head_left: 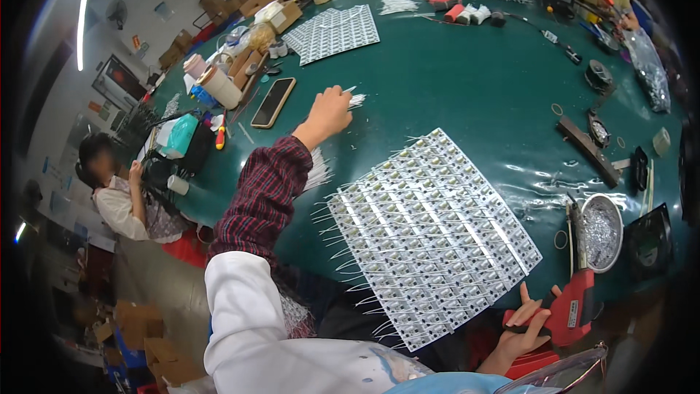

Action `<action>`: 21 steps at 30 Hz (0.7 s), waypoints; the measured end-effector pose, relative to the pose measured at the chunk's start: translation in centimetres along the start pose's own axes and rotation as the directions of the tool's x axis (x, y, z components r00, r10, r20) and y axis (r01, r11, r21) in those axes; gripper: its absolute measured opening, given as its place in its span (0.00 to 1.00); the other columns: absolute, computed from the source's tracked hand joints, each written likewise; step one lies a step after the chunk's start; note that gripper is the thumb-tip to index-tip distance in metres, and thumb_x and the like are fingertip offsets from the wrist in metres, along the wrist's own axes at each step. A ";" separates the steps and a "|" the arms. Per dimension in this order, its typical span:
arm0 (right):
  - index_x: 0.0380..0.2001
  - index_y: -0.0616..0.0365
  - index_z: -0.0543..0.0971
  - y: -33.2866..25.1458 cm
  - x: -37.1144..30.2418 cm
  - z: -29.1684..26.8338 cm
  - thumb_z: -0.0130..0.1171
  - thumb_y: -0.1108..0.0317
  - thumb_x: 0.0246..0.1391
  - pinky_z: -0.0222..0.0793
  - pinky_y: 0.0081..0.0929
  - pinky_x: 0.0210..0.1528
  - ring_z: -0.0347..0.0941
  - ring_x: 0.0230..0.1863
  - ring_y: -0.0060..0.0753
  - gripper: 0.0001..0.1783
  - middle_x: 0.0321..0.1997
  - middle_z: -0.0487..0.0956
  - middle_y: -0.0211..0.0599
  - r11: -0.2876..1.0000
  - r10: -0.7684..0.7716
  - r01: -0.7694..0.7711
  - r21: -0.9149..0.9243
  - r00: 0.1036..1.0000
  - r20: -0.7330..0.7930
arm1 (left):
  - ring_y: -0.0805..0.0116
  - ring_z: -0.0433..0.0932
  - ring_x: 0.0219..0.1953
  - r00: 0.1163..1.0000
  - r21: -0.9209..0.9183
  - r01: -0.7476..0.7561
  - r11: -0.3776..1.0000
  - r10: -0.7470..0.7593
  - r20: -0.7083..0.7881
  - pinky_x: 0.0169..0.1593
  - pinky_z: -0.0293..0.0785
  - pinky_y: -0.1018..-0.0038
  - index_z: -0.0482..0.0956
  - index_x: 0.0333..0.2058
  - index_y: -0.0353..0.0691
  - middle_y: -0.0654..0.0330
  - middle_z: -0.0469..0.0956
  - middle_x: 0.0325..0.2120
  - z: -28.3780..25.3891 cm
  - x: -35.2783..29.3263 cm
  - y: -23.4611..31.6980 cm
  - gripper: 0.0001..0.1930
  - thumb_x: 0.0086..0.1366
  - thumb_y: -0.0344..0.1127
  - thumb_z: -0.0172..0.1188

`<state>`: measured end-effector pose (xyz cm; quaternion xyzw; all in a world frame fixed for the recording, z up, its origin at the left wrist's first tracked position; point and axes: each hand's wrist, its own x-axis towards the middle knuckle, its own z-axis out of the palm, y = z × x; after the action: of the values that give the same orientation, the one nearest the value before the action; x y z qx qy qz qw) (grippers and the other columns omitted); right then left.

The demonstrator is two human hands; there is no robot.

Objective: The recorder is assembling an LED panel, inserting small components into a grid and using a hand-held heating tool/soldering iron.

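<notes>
Item: bundle of white wires, mid-table toward its far edge, pinched in my left hand, long axis pointing right beyond the closed fingertips. Right hand (near edge) wraps a red tool, beside the white grid sheet.

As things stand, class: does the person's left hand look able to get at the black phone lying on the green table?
Probably yes: the left hand, pinching small white wires, hangs just right of the phone, with bare green table between them.
</notes>
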<state>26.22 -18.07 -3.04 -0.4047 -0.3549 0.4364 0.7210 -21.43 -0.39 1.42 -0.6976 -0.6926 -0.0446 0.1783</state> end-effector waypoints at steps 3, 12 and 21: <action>0.58 0.69 0.54 0.3 0.2 -0.6 0.41 0.61 0.65 0.63 0.48 0.57 0.52 0.10 0.15 0.26 0.12 0.57 0.25 0.999 -0.029 0.029 -0.028 0.999 0.026 | 0.55 0.73 0.38 0.992 0.116 -0.122 0.986 0.118 0.036 0.41 0.68 0.61 0.77 0.30 0.36 0.53 0.74 0.29 1.1 1.7 -0.3 0.07 0.52 0.31 0.55; 0.57 0.68 0.56 0.6 0.0 -0.3 0.41 0.64 0.65 0.67 0.46 0.53 0.53 0.11 0.15 0.24 0.12 0.57 0.24 0.995 -0.080 0.083 -0.050 0.995 0.061 | 0.52 0.76 0.34 0.993 0.075 -0.061 0.995 0.053 0.109 0.39 0.70 0.61 0.75 0.29 0.36 0.53 0.75 0.27 0.6 2.8 -0.5 0.05 0.53 0.29 0.53; 0.57 0.68 0.56 0.9 -0.1 -0.7 0.41 0.65 0.64 0.69 0.44 0.52 0.53 0.10 0.15 0.23 0.12 0.58 0.24 0.994 -0.091 0.093 -0.049 0.995 0.038 | 0.50 0.78 0.37 0.965 0.044 -0.226 0.973 0.217 0.146 0.39 0.76 0.62 0.76 0.31 0.35 0.46 0.76 0.32 -4.3 3.3 3.5 0.06 0.52 0.27 0.56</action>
<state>26.47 -18.12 -4.14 -0.3983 -0.3970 0.4005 0.7234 -17.05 1.48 5.83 -0.7664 -0.6221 0.0457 0.1537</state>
